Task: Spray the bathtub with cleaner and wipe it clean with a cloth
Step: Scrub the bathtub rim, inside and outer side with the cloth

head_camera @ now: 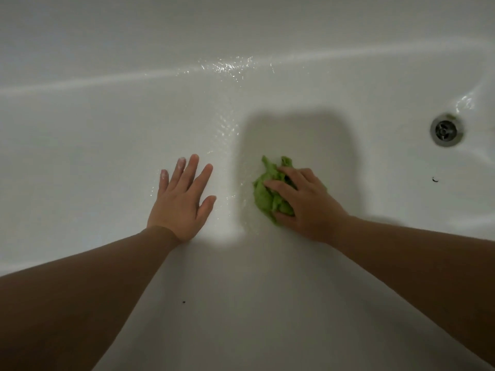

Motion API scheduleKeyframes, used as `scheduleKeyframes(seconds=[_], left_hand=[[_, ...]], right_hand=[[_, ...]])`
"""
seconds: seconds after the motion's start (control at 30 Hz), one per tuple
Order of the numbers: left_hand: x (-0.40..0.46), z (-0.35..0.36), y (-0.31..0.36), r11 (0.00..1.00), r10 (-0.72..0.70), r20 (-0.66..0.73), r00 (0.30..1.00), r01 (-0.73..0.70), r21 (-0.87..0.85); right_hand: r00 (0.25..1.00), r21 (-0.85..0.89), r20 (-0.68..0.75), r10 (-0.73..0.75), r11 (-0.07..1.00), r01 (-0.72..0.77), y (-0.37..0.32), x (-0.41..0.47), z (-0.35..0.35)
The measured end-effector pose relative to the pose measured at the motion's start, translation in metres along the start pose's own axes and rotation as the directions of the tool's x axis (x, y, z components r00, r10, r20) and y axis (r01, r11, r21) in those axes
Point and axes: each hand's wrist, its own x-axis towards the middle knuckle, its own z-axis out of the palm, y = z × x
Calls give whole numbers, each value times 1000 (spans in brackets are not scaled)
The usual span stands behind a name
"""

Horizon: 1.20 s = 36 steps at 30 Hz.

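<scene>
Wiping is the step here: the right hand (308,202) curls its fingers (278,187) around a bunched green cloth (267,195) and presses it on the wet floor of the bathtub (107,124). The left hand (182,199) lies flat with straight fingers on the tub, holding nothing. The cloth looks soft, wet and light, so a grip on top of the bunch should work, though the tub is probably slippery.

The bathtub (107,124) is white and smooth with a glossy, enamel-like sheen, beaded with wet droplets beyond the fingertips of both hands. Under the right hand (308,204) is a green cloth (267,196), soft, matt and crumpled into folds. Far to the right of that hand, the drain (446,130) is a shiny metal ring with a dull stain on its rim.
</scene>
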Motion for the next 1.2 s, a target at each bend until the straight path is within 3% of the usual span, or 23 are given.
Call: scheduleKeyframes(seconds=[0.2,0.27,0.33,0.4,0.47,0.57,0.63,0.77,0.87,1.03,1.2], left_hand=[[0,-2,-6,999,31,26,999,-31,-24],[1,-2,-9,999,41,25,999,-40,-16],[1,-2,-9,999,41,20,999,-42,12],[1,-1,-5,1000,21,10,1000,-21,23],[-1,2,3,1000,-27,-6,1000,27,14],[3,8,24,995,-82,-12,997,83,50],[12,8,40,995,-92,-10,996,93,47],[27,9,66,994,-107,-18,994,108,6],[38,11,80,994,-111,-39,993,110,-5],[65,11,102,996,-91,-44,995,91,8],[91,12,132,997,-78,-53,996,78,-2]], right_hand=[[989,287,-81,124,953,-96,-52,16,13],[998,241,-66,-24,970,39,-67,21,19],[977,87,9,-215,973,213,-69,17,29],[960,-17,42,-277,960,278,-53,11,31],[976,-74,-39,-216,974,213,-25,7,22],[972,-107,-230,52,991,-78,28,-8,2],[950,-114,-276,145,977,-182,46,-23,-3],[977,-101,-212,5,995,-27,36,-28,7],[972,-95,-213,-96,992,77,44,17,0],[916,-97,-396,68,988,-116,113,106,-55],[802,45,-506,317,938,-342,143,43,-56]])
